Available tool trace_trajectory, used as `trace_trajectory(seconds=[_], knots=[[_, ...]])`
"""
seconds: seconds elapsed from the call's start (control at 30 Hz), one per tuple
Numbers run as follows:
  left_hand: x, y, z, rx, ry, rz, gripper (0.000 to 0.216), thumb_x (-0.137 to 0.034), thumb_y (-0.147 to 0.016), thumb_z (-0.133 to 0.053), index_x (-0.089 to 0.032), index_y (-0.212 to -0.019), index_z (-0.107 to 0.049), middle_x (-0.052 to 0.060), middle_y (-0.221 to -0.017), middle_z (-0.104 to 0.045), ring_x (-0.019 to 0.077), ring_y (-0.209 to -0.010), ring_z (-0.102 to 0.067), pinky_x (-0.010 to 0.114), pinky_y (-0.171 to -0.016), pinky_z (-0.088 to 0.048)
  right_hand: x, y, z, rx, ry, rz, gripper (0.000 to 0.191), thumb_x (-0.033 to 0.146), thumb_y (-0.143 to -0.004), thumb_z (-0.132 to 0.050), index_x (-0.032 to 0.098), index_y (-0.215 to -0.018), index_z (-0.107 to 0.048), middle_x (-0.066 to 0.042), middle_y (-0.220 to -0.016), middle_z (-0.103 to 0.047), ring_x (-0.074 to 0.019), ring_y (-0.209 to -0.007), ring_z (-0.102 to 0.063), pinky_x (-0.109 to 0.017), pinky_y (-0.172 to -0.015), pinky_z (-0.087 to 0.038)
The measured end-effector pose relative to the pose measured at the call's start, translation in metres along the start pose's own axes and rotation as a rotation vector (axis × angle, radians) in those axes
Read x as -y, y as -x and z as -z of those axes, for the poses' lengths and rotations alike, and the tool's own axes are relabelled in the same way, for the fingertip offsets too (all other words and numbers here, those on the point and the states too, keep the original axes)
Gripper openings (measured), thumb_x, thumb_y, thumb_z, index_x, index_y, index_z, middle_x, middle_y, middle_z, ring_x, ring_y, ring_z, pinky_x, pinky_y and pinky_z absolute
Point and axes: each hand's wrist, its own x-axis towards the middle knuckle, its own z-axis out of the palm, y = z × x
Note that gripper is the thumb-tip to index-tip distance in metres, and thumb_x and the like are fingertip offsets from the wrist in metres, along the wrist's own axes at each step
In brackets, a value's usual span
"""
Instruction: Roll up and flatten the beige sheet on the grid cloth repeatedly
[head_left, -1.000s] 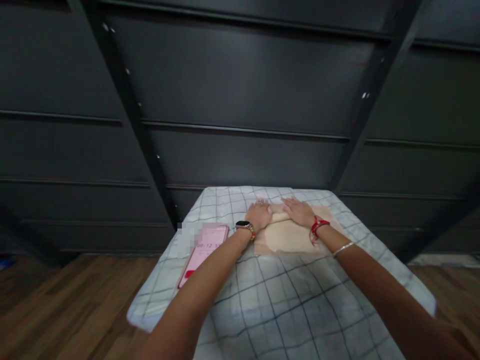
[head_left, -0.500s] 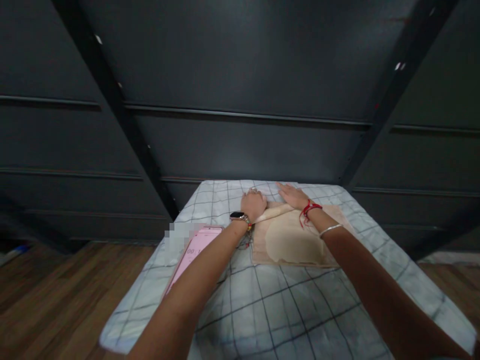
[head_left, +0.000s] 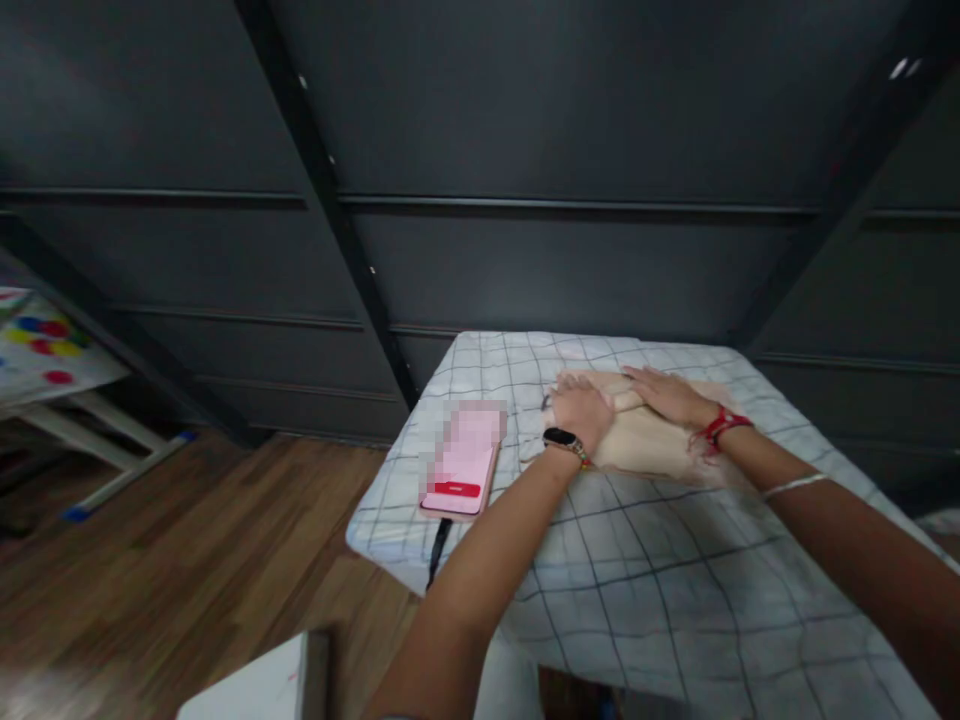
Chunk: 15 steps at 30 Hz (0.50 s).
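A flat beige piece, which looks like cloth (head_left: 645, 447), lies on the checked white cover (head_left: 622, 560). A paler area spans its middle, and a seam or fold line runs near its far side between my hands. My left hand (head_left: 583, 412), with a dark-screened band at the wrist, rests palm down on its left end, fingers extended. To the right, my right hand (head_left: 673, 398), with a red string bracelet and a silver bangle, lies flat across the far part, fingers stretched out. Both palms hide some of the beige piece.
A pink phone (head_left: 465, 460) with a black cable (head_left: 439, 550) lies left of my hands on the cover. Dark metal panels (head_left: 570, 270) rise behind. At far left stands a table with a colourful top (head_left: 52, 350); a white box-like object (head_left: 259, 685) is below left.
The view has shifted left, showing the whole phone and the floor. My left hand has uncurled and flattened on the beige piece; my right hand has moved onto it. The rolled far edge now looks flatter.
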Motion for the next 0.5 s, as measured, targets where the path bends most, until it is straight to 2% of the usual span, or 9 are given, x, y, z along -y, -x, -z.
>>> trace_trajectory(seconds=[0.1, 0.17, 0.33, 0.5], knots=[[0.003, -0.008, 0.0, -0.054, 0.007, -0.015, 0.052, -0.031, -0.094, -0.028, 0.002, -0.127, -0.052, 0.027, -0.127, -0.053, 0.0352, -0.123, -0.046, 0.047, -0.095, -0.041, 0.008, -0.008, 0.002, -0.016, 0.05, -0.043, 0.054, 0.036, -0.096, -0.016, 0.023, -0.145, -0.036, -0.004, -0.148, -0.038, -0.029, -0.137, -0.03, -0.061, -0.107, -0.023], [0.006, -0.016, 0.001, -0.06, 0.025, -0.017, 0.05, -0.03, -0.094, -0.029, 0.0, -0.12, -0.057, 0.025, -0.118, -0.059, 0.0329, -0.116, -0.052, 0.043, -0.09, -0.044, 0.012, -0.018, 0.003, -0.034, 0.092, -0.04, 0.054, 0.035, -0.096, -0.016, 0.024, -0.144, -0.037, -0.004, -0.146, -0.042, -0.0288, -0.137, -0.031, -0.063, -0.106, -0.02], [0.009, -0.038, 0.003, 0.029, 0.05, -0.02, 0.047, -0.03, -0.094, -0.028, -0.005, -0.107, -0.066, 0.019, -0.105, -0.066, 0.0293, -0.104, -0.059, 0.039, -0.085, -0.048, 0.016, -0.048, 0.005, -0.064, 0.111, -0.019, 0.054, 0.031, -0.097, -0.014, 0.02, -0.146, -0.033, -0.007, -0.145, -0.043, -0.0254, -0.135, -0.035, -0.059, -0.108, -0.02], [0.017, -0.065, 0.001, 0.122, 0.056, 0.047, 0.049, -0.031, -0.094, -0.026, -0.01, -0.106, -0.068, 0.018, -0.103, -0.067, 0.0288, -0.102, -0.061, 0.038, -0.081, -0.049, 0.016, -0.077, 0.01, -0.036, 0.023, -0.007, 0.053, 0.032, -0.098, -0.014, 0.018, -0.146, -0.032, -0.009, -0.147, -0.039, -0.0242, -0.133, -0.037, -0.052, -0.108, -0.023]])
